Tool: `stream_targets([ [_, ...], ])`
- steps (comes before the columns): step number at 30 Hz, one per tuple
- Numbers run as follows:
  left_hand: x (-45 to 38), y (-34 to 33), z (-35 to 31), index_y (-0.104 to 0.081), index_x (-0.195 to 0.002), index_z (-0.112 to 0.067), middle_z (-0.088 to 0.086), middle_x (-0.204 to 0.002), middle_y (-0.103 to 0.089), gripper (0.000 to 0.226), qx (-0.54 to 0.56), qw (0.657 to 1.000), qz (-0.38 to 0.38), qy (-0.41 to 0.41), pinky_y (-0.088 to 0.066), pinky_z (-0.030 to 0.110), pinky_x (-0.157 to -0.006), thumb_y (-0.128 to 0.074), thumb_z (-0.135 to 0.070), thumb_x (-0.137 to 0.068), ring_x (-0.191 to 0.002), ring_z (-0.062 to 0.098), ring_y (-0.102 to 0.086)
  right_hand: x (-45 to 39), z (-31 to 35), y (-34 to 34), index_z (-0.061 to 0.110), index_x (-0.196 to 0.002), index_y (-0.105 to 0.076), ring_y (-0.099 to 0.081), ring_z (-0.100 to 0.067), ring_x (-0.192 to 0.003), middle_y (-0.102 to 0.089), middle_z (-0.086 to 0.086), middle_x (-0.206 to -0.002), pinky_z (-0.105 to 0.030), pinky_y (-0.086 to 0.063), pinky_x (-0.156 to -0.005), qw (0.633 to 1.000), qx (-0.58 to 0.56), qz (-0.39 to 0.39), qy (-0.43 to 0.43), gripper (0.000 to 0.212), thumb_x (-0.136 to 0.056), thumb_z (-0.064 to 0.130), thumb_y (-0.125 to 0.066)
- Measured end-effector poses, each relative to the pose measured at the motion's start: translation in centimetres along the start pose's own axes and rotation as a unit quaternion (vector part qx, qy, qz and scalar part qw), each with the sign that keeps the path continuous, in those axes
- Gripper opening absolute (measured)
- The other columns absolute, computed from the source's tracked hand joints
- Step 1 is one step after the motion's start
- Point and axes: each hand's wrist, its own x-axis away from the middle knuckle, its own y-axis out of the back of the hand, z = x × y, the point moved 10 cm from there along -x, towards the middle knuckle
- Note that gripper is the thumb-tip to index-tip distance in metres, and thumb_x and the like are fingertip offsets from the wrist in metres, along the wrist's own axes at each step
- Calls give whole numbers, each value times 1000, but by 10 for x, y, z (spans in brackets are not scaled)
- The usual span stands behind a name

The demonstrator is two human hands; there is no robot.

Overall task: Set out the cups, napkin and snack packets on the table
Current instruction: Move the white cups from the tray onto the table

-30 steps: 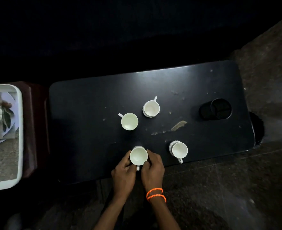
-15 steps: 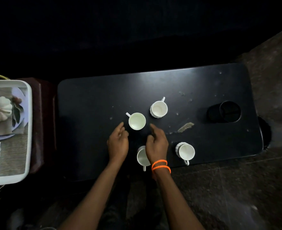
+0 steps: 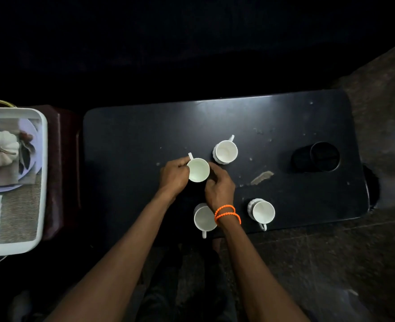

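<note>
Dim room – dark speckled stone floor (image 3: 331, 263), black table (image 3: 133, 135).

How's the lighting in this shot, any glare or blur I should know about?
Head view: very dim, background nearly black; faint sheen on the table far edge. The white cups stand out; the cup between the left hand and right hand looks sharp. Tray at left is bright, soft and bent by the wide lens.

- The table (image 3: 145, 135) has a dark, smooth top with a soft shine, and the coating is chipped off in some spots.
- The cups (image 3: 225, 151) look like white glazed ceramic, glossy, with ribbed outer walls.
- The tray (image 3: 43, 159) looks like smooth white plastic.
- The mat (image 3: 20, 217) in the tray is a rough woven cloth.
- The bracelet (image 3: 226, 213) is made of small orange beads.
</note>
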Motion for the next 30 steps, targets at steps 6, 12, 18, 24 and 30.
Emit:
stream_targets([
  [6,-4,-7,-10,-75,-119,-35,-4,-121,-77,50,-44,998,24,-34,-54,40,-105,-49,-10,-84,-119,21,-68,2,-7,3,14,-124,-70,-63,-19,-116,-70,-7,-123,-15,-40,-97,1000,-1,-20,-5,58,-78,-11,-46],
  [12,-7,-9,-13,-75,-121,-33,-3,-121,-77,56,-59,997,21,-53,-53,36,-105,-44,-5,-83,-119,22,-66,-4,-11,5,13,-122,-71,-62,-13,-110,-71,-6,-121,-13,-40,-93,1000,5,-12,-11,56,-77,-10,-47],
  [18,-12,-1,-22,-69,-132,-18,9,-136,-69,42,-94,992,-27,-76,-43,37,-109,-45,-12,-97,-132,31,-58,-20,-26,41,10,-104,-75,-68,-30,-101,-74,-13,-105,-35,-52,-96,993,-1,-104,-47,35,-82,-3,-51],
  [24,-20,-33,-93,-71,-117,-9,15,-128,-71,36,-239,946,-19,-216,-34,41,-112,-42,-28,-105,-129,34,-57,-54,-36,72,7,-118,-68,-65,-38,-111,-71,-20,-117,-40,-50,-102,982,-56,-141,-115,33,-91,3,-49],
  [30,-35,-64,-103,-70,-75,-17,6,-88,-69,26,-346,921,62,-171,-30,47,-115,-51,-24,-91,-101,32,-62,-71,-26,59,19,-108,-71,-62,-23,-80,-71,-4,-91,-41,-57,-75,985,-125,-39,-114,40,-89,-2,-43],
])
